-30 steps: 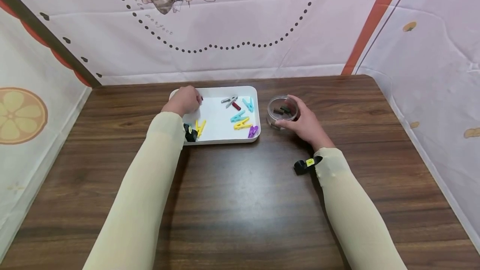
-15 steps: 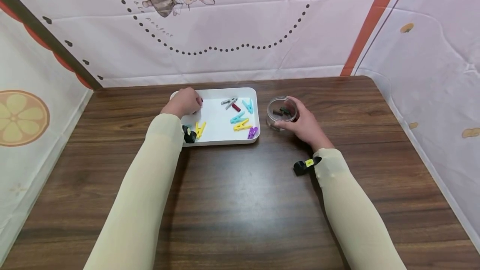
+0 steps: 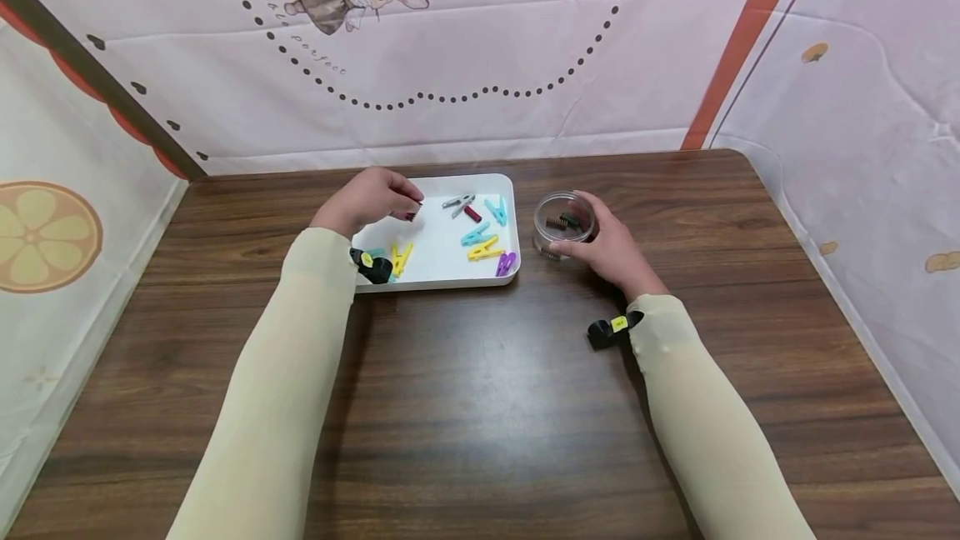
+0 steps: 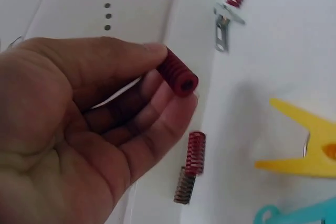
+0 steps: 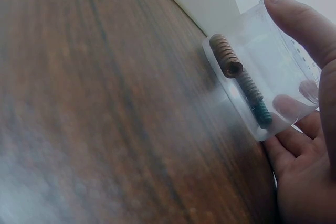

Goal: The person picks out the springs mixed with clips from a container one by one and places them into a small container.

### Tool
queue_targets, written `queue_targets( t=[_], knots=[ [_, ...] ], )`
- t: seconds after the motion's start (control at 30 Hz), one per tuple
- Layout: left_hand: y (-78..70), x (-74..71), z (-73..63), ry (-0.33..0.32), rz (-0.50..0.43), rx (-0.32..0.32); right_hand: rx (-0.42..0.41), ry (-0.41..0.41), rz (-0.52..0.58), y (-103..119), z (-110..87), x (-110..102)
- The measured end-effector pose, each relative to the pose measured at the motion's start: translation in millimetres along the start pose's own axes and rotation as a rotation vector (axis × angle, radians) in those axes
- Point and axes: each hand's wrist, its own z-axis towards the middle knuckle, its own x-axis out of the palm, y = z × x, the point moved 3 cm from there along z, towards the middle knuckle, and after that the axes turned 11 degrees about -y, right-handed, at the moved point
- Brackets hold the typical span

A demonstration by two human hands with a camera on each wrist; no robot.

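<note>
In the left wrist view a red coil spring [image 4: 179, 74] is pinched between the thumb and fingertips of my left hand [image 3: 367, 198]. This hand is above the left part of a white tray [image 3: 438, 257]. Below it lie another red spring [image 4: 196, 153] and a brownish spring [image 4: 184, 186]. My right hand [image 3: 613, 247] grips a clear round jar [image 3: 539, 232] standing right of the tray. Inside the jar are a copper-brown spring [image 5: 226, 56], a dark green spring [image 5: 262, 115] and a greyish one [image 5: 249, 85].
The tray also holds a silver clip [image 3: 459, 203], a red spring [image 3: 472, 213], blue clothespins [image 3: 477, 234], yellow clothespins [image 3: 484, 249] and a purple clothespin [image 3: 506, 263]. Everything stands on a dark wooden table [image 3: 480, 407], with a printed cloth [image 3: 510, 48] hanging behind.
My left hand has risen from the tray's left side and shifted a little right, with a red spring now showing in its fingers. The right hand and jar stay put.
</note>
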Motion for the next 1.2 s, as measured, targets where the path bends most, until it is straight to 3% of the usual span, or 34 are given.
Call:
queue_targets(
  t=[0.2,0.37,0.7,1.0,1.2],
  knots=[
    [-7.1,-2.0,-5.9,0.011,-0.133,0.033,0.004,0.004,0.0,-1,0.6,1],
    [-17.2,-1.0,-11.6,-0.013,-0.239,0.092,0.005,0.002,0.004,0,0.1,0],
    [-29.5,6.1,-19.6,-0.089,-0.393,0.141,0.002,0.001,-0.003,0,1.0,0],
    [-42.6,20.2,-24.9,-0.125,-0.368,0.233,0.008,-0.001,-0.003,0,1.5,0],
    [-47.4,32.3,-25.8,-0.149,-0.36,0.259,0.005,0.004,-0.003,0,0.8,0]
  ],
)
